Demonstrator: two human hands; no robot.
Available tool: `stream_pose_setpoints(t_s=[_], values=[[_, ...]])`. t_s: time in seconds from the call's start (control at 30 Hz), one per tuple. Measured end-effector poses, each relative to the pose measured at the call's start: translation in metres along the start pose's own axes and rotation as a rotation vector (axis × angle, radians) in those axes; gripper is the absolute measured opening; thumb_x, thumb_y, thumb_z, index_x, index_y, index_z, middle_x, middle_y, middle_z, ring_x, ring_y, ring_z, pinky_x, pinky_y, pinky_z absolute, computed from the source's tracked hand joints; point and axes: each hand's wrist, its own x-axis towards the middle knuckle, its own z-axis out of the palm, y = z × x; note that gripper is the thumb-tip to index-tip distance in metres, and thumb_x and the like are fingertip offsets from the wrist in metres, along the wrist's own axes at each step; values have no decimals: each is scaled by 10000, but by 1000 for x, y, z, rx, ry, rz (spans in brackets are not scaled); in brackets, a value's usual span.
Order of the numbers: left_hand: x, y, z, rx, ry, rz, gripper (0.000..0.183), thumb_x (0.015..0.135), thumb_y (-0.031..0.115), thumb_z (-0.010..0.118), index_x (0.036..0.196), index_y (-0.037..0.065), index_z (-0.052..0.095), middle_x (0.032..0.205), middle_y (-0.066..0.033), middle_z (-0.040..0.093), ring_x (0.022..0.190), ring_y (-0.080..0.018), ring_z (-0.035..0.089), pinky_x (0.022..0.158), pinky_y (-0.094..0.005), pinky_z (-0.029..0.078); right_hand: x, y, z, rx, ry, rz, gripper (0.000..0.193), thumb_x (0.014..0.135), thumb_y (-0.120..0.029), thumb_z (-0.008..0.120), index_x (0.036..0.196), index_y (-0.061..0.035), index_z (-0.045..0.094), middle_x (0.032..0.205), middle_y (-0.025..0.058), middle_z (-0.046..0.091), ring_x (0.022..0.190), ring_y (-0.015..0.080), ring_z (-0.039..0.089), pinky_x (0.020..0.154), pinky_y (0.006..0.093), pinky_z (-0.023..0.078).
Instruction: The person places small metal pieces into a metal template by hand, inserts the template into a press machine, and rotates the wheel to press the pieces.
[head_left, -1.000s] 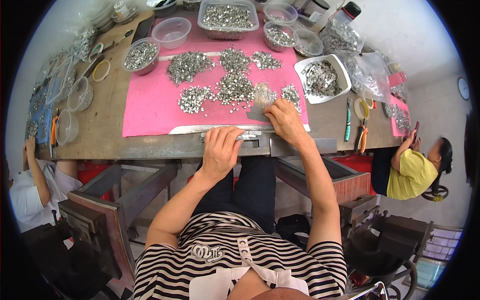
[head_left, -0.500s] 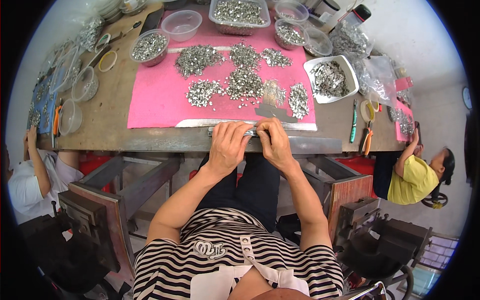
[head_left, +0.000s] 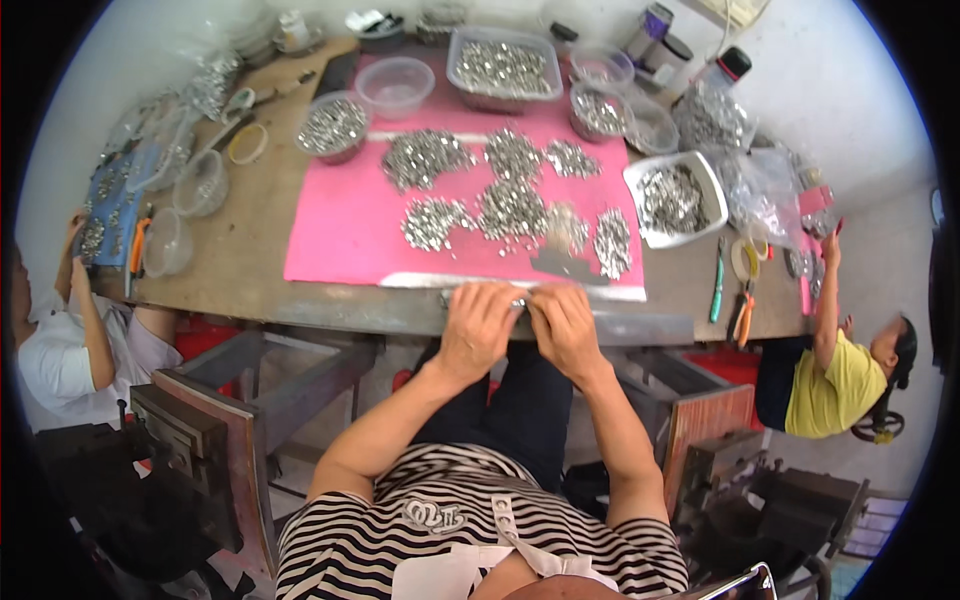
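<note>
My left hand (head_left: pixel 474 332) and my right hand (head_left: pixel 566 332) meet at the bench's front edge. Fingers of both are closed in a pinch on a small shiny metal piece (head_left: pixel 518 302), mostly covered by them, so its full shape cannot be told. Just beyond my hands lies a pink mat (head_left: pixel 340 235). Loose silvery metal parts are heaped on it, among them a large pile (head_left: pixel 512 208), a flatter pile (head_left: pixel 435 223) and a narrow pile (head_left: pixel 611 243). A dark grey flat strip (head_left: pixel 565 266) rests near the mat's front edge.
Clear tubs of metal parts (head_left: pixel 333 127) line the back, beside an empty clear bowl (head_left: pixel 395 88). At right are a white square dish (head_left: pixel 640 232), a green-handled tool (head_left: pixel 718 280) and orange-handled pliers (head_left: pixel 742 315). Co-workers sit at left (head_left: pixel 70 350) and right (head_left: pixel 835 385).
The whole view has shifted, so bench and mat appear lower and slightly to the right. My hands stay together at the bench edge, fingers still pinched. The right co-worker's arm is raised higher.
</note>
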Motion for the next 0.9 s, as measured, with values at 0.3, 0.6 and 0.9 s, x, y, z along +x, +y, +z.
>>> stream_pose_setpoints(t_s=[0.3,0.6,0.9], values=[[48,-58,-54,-29,-45,-12,260,868,133,712,1121,90,671,1098,-88,658,1039,-313,589,917,-444,415,35,13,-18,134,-108,110,118,850,-19,715,963,-47,700,932,69,678,864,257,631,835,389,441],[104,-177,-61,162,-72,-140,423,777,172,830,1177,105,708,1150,-123,559,1052,-335,564,907,-453,473,153,74,88,-106,-134,38,104,887,-88,695,985,-57,714,905,114,648,920,322,635,819,442,472],[108,-181,-47,0,181,-99,136,853,45,754,985,19,733,900,-104,645,804,-273,664,710,-375,533,164,82,114,-181,-220,9,64,877,-63,655,936,-38,644,942,135,649,942,317,626,846,438,446]])
